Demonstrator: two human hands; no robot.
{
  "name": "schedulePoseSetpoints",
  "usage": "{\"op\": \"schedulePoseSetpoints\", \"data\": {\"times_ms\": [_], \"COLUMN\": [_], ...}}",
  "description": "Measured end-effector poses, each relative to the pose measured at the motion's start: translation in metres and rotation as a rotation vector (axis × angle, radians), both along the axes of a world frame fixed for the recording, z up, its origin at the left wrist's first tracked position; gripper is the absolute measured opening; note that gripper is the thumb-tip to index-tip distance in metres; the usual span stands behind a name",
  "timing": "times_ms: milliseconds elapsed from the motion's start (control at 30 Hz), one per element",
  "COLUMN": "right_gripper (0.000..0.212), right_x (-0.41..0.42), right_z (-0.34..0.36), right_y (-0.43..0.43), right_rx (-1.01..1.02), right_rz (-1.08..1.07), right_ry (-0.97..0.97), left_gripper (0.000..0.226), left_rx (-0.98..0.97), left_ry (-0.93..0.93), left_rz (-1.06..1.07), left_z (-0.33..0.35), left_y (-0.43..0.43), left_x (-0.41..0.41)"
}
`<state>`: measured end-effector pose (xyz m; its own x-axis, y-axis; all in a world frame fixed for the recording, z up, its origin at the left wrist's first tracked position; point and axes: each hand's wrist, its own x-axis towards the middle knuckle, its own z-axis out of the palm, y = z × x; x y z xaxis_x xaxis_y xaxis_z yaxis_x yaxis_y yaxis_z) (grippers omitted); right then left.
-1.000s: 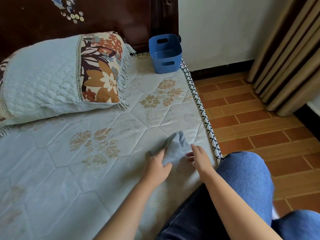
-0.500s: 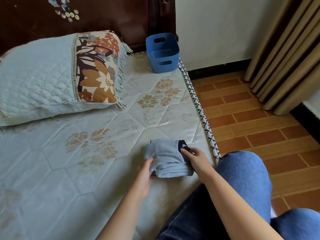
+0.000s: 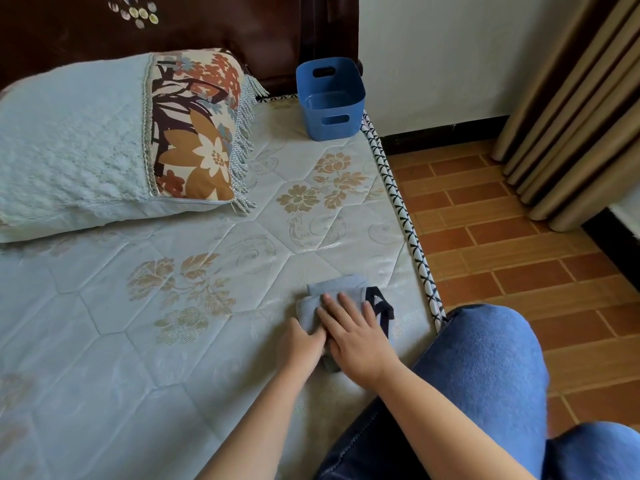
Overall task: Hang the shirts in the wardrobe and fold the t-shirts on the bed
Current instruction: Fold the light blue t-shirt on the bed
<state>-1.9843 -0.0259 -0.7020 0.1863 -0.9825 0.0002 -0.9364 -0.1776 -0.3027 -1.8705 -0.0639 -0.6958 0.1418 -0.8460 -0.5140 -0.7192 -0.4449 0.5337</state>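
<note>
A small folded grey-blue t-shirt (image 3: 341,287) with a dark navy trim lies on the quilted mattress (image 3: 180,334) near the bed's right edge. My right hand (image 3: 353,336) lies flat on top of it, fingers straight and pressing down. My left hand (image 3: 300,342) sits at the bundle's near left corner, touching the cloth, its fingertips hidden under my right hand and the fabric. Most of the t-shirt is covered by the two hands.
A pale blue pillow (image 3: 72,147) with a floral end lies at the head of the bed. A blue plastic basket (image 3: 330,98) stands at the far right corner by the dark headboard (image 3: 207,26). Brick-tile floor (image 3: 502,244) and beige curtains (image 3: 581,109) are to the right; my denim knee (image 3: 485,362) is beside the bed edge.
The t-shirt went from loosely held to a compact folded bundle. My right hand moved from its right side onto its top and now lies flat; my left hand stayed at the left corner.
</note>
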Motion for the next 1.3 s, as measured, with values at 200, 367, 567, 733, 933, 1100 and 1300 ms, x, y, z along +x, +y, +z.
{"op": "schedulePoseSetpoints", "data": {"times_ms": [200,367,567,733,933,1100,1300], "right_gripper": [0.100,0.118,0.087,0.053,0.109,0.074,0.062], "right_x": [-0.021,-0.022,-0.016,-0.010,-0.025,-0.026,-0.044], "right_z": [-0.007,0.001,0.016,0.009,0.008,0.011,0.018], "right_y": [-0.008,-0.007,-0.008,-0.003,-0.004,-0.003,-0.009], "right_rx": [0.286,0.382,0.239,0.172,0.375,0.329,0.444], "right_rz": [-0.179,-0.267,-0.207,-0.029,-0.207,-0.366,-0.832], "right_ry": [0.002,0.001,0.032,0.114,0.031,-0.233,-0.868], "left_gripper": [0.046,0.036,0.041,0.041,0.032,0.034,0.040], "left_rx": [-0.017,-0.043,-0.052,-0.043,-0.032,-0.012,0.102], "left_ry": [-0.047,-0.053,-0.063,-0.078,-0.040,0.001,0.311], "left_rz": [-0.047,-0.063,-0.081,-0.087,-0.112,-0.091,0.084], "left_z": [-0.001,-0.004,-0.003,-0.003,0.001,-0.001,0.000], "left_y": [0.002,0.003,0.003,0.003,0.003,0.002,0.001], "left_x": [-0.002,0.002,0.004,0.004,0.004,0.006,0.011]}}
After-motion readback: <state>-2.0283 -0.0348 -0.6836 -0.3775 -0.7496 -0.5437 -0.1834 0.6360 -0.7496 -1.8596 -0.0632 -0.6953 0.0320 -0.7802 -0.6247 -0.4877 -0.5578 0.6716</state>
